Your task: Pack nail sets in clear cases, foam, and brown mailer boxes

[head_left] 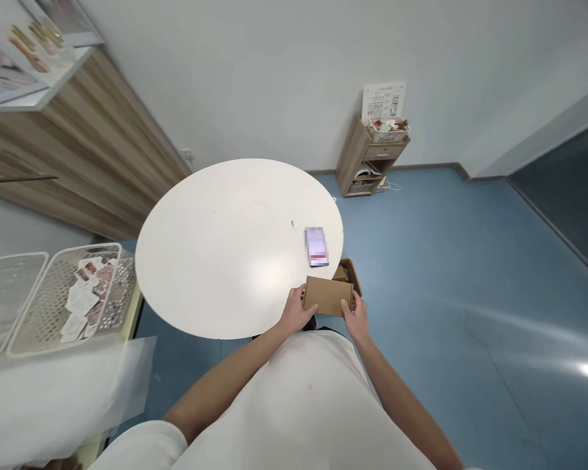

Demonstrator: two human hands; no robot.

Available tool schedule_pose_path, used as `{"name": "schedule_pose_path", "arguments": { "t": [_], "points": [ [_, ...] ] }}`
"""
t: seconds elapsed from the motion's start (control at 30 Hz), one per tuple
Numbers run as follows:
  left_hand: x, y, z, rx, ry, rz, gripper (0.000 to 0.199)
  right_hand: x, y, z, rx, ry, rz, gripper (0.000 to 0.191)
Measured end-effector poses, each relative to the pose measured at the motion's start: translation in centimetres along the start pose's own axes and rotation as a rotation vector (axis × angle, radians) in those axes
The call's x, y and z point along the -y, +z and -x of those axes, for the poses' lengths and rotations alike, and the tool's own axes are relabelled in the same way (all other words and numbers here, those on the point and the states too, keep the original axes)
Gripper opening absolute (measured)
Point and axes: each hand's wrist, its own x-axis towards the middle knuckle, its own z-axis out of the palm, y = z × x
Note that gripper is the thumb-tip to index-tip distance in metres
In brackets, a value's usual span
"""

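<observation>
- White oval table (215, 241) stands on a blue floor (445, 261) against a pale wall (255, 78); its near edge faces the person's white shirt (313, 405).
- Flat brown cardboard box (328, 296) is at the table's near right edge, gripped by its two ends; its underside is hidden, so whether it touches the tabletop cannot be told.
- Left hand (296, 310) holds the left end, thumb on top; right hand (355, 318) holds the right end likewise; other fingers are partly hidden.
- Open carton (357, 279) sits below the table's right edge; brown cardboard pieces (342, 273) show inside, the rest covered by tabletop and held box.
- Phone-like device (316, 247) lies near the right edge, its screen pixelated; a tiny object (293, 224) beside it is unreadable.
- Perforated basket (39, 320) at left holds cards (82, 301); another basket (4, 307) is cut off by the view.
</observation>
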Motion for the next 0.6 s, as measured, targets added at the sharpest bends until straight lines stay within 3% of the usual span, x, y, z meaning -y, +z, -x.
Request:
{"name": "schedule_pose_path", "arguments": {
  "t": [0.13,0.27,0.43,0.6],
  "points": [
    [-2.5,5.0,-2.4,0.164,0.018,-0.008,0.067,-2.4,-4.8,-1.7,-0.042,0.151,0.009,0.061],
    [-4.1,8.0,-4.3,0.268,0.055,-0.044,0.063,-3.6,-7.5,-3.6,-0.073,0.163,-0.021,0.063],
    [-5.6,9.9,-6.1,0.34,0.126,-0.022,0.067,-4.2,-8.8,-5.8,-0.087,0.112,-0.02,0.065],
    [-5.6,10.3,-5.9,0.334,0.134,-0.1,0.065,-5.1,-8.3,-6.0,-0.029,0.082,0.042,0.061]
  ]
}}
